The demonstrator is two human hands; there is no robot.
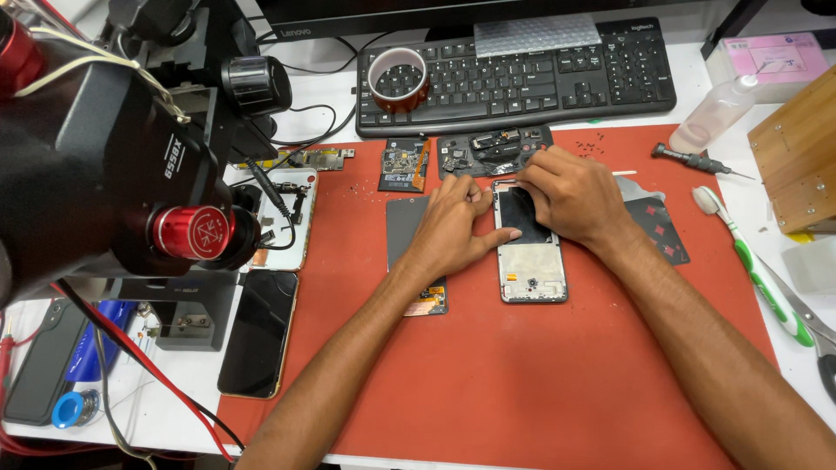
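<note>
Head view: both hands work on the opened phone [532, 261] lying mid-mat [522, 383], just below the keyboard [522, 74]. Left hand [453, 226] lies flat, steadying its edge; right hand [570, 193] pinches narrow at its top. Seemingly a part is being seated; next needs gentle, precise pressing.

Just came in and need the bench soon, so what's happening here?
A person is working on an opened phone lying on a red mat. Both hands sit at its upper end: the left hand rests beside it with the thumb on the frame, and the right hand presses fingers into the top of the frame. A detached screen lies under the left hand. Small boards lie above, near a keyboard. A screwdriver lies unused to the right.
</note>
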